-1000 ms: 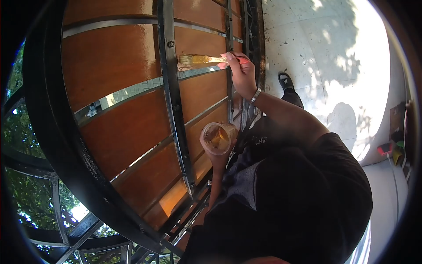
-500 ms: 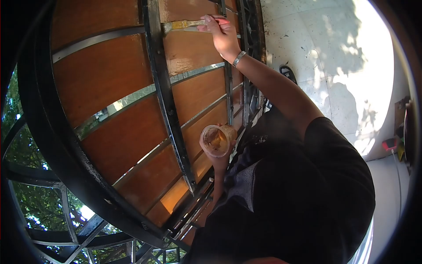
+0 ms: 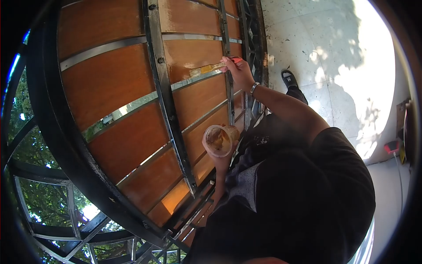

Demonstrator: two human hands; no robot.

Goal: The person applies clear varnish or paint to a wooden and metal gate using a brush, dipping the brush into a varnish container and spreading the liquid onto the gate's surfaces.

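My right hand (image 3: pixel 241 74) is closed around the handle of a paintbrush (image 3: pixel 206 69) with a yellowish ferrule and a red handle end. Its bristles are at the lower edge of a brown wooden slat (image 3: pixel 193 55), and they seem to touch it. Wet-looking, shiny streaks show on that slat. Close to my body, my left hand (image 3: pixel 222 163) grips a clear plastic cup (image 3: pixel 219 140) from below and behind. Amber-brown liquid lies inside, and the cup's mouth faces the camera. Part of the left fingers is hidden behind the cup.
A black metal frame (image 3: pixel 165 97) with bars crosses the slats, and gaps run between them. A curved black rail (image 3: pixel 57 127) borders the left side. Pale tiled floor (image 3: pixel 314 53) lies at the right, with a sandaled foot (image 3: pixel 289 78) on it. Foliage (image 3: pixel 35 193) shows through the lattice.
My right hand and the paintbrush have moved down and slightly right, from the upper part of the slat to its lower edge. The view has shifted slightly; my left hand still holds the cup.
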